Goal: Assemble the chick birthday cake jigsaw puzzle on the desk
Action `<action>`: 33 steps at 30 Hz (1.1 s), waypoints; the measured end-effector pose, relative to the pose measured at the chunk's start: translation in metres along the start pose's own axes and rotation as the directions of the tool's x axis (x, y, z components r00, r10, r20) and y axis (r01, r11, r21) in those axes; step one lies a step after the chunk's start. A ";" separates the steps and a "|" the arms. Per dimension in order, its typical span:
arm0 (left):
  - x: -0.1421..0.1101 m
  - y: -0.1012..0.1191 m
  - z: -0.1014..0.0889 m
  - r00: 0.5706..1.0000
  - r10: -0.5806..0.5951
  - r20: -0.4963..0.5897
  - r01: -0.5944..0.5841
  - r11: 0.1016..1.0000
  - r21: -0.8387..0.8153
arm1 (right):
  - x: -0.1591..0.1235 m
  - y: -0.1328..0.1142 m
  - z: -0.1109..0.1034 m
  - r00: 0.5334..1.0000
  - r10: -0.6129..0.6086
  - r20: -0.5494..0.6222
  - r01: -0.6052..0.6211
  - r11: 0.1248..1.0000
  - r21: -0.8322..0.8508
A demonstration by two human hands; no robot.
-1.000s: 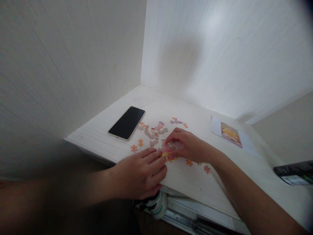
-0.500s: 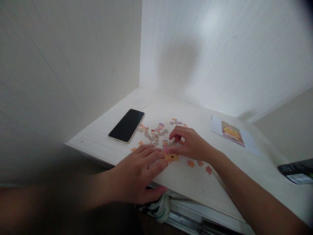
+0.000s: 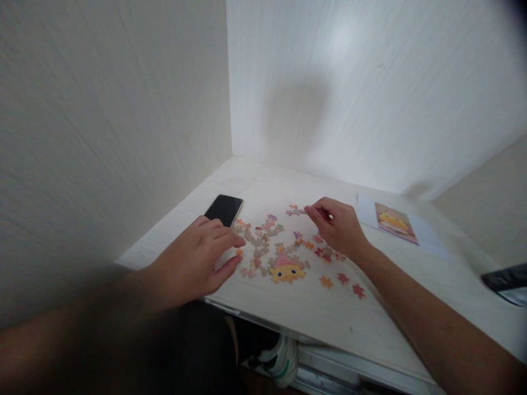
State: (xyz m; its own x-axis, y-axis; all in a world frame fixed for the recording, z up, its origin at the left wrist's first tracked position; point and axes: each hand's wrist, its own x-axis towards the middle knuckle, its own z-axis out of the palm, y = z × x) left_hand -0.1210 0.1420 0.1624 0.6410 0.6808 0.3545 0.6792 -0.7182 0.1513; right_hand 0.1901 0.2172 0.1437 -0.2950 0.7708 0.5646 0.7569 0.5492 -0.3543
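A partly joined jigsaw puzzle (image 3: 287, 271) shows a yellow face with two dark eyes and a pink striped hat. Loose puzzle pieces (image 3: 260, 241) in grey, pink and orange lie around it. My left hand (image 3: 201, 258) is over the near edge of the phone, fingers apart, thumb and forefinger close to a small orange piece (image 3: 239, 252). Beyond the joined part, my right hand (image 3: 340, 225) has its fingertips pinched together beside a purplish cluster of pieces (image 3: 293, 210). Whatever is between those fingertips is hidden.
A black-screened phone (image 3: 225, 208) lies left of the pieces. At the right is a printed reference picture (image 3: 396, 222) on white paper; a dark object (image 3: 508, 282) stands farther right. Orange and red pieces (image 3: 342, 278) lie near the front. White panels enclose the table.
My left hand has moved left, off the joined part, to the phone's edge. My right hand has moved away and up to the far cluster. The yellow face is now uncovered.
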 end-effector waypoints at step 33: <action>0.043 -0.004 0.030 0.997 0.039 0.072 -0.051 0.982 0.182 | 0.005 0.060 -0.007 0.924 0.329 -0.194 -0.321 0.944 0.072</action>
State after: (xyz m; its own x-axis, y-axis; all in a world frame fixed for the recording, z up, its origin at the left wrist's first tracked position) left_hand -0.0853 0.1784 0.1497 0.6909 0.6609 0.2929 0.6990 -0.7141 -0.0374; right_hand 0.2387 0.2516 0.1302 0.0888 0.8306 0.5498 0.7674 0.2949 -0.5694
